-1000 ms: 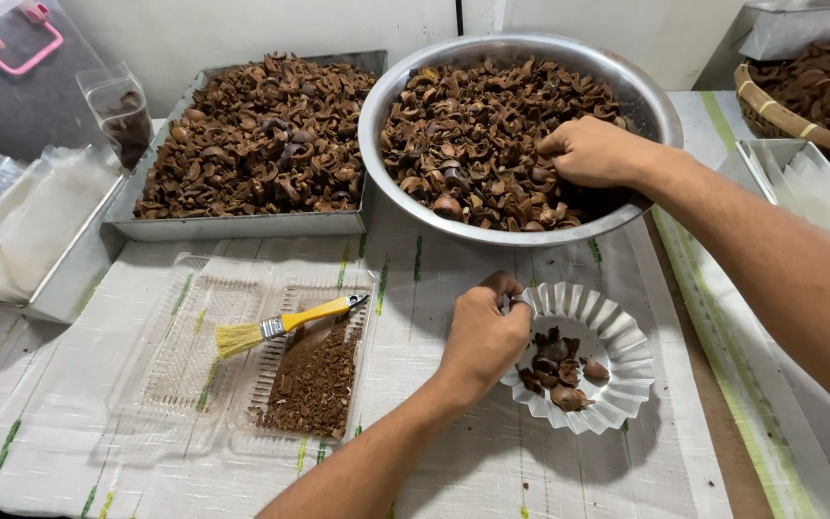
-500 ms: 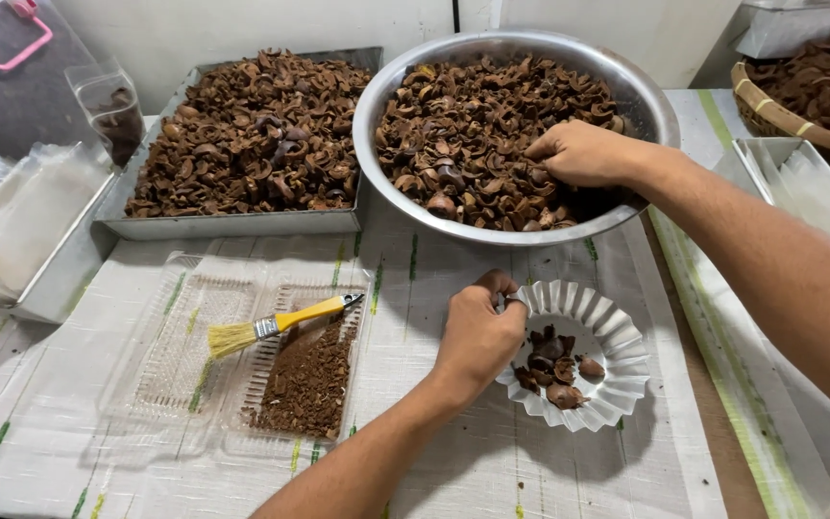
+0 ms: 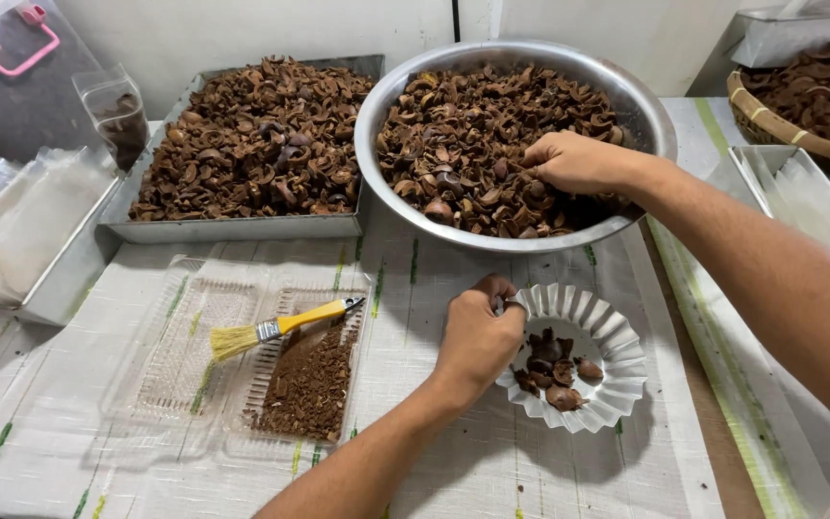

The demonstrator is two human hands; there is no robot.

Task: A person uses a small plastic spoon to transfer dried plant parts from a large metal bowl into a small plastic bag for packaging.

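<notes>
A small sorting or processing workroom, not a home kitchen — the table (image 3: 530, 471) is covered with woven sacking and crowded with bulk brown shell pieces. A steel bowl (image 3: 650, 115) and a metal tray (image 3: 232, 229) stand heaped along the far edge, a basket (image 3: 770, 120) at the far right corner. A brush (image 3: 276, 329) lies on clear plastic trays (image 3: 175, 356) holding fine brown grit — plain white wall behind.
</notes>
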